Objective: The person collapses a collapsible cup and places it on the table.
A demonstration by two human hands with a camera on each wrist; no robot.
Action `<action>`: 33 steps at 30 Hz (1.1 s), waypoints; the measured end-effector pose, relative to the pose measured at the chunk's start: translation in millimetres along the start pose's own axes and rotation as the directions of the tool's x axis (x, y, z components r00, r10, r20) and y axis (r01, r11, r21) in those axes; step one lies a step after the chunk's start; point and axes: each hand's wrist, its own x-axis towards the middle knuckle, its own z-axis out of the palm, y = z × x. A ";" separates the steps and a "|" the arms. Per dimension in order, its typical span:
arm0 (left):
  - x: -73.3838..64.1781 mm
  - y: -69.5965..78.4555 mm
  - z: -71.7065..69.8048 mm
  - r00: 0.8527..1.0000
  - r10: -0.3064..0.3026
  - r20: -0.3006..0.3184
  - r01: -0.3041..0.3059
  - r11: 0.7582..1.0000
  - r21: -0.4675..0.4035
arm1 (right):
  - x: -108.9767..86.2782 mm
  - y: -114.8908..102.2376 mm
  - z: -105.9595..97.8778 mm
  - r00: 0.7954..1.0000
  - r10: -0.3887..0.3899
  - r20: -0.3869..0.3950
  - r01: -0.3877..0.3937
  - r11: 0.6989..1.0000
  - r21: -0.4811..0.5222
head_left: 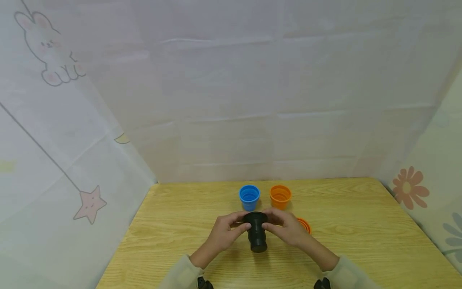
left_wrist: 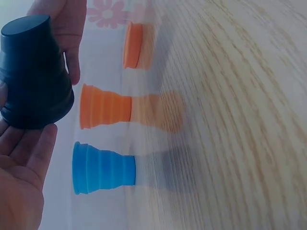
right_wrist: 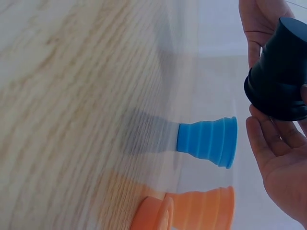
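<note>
Between both hands, raised above the table, is a black collapsible cup (head_left: 257,233), extended, its wide rim tilted away and its base toward me. My left hand (head_left: 225,232) grips its left side near the rim, thumb on the near wall. On the other side my right hand (head_left: 286,228) holds it the same way. Beyond the hands stand an extended blue collapsible cup (head_left: 249,196) and an extended orange collapsible cup (head_left: 280,196), both upright. A flattened orange collapsible cup (head_left: 304,225) lies partly hidden behind the right hand; the right wrist view also shows this flattened cup (right_wrist: 152,213).
The wooden table (head_left: 173,216) spreads out on both sides of the hands. A pale fabric backdrop (head_left: 223,100) rises at its back edge. Printed side curtains (head_left: 47,168) hang at the left and right.
</note>
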 end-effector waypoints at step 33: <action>1.0 2.2 2.3 0.991 -0.136 0.012 0.136 0.991 0.014 | 0.7 -9.5 5.3 0.996 0.034 0.084 -0.036 0.999 0.021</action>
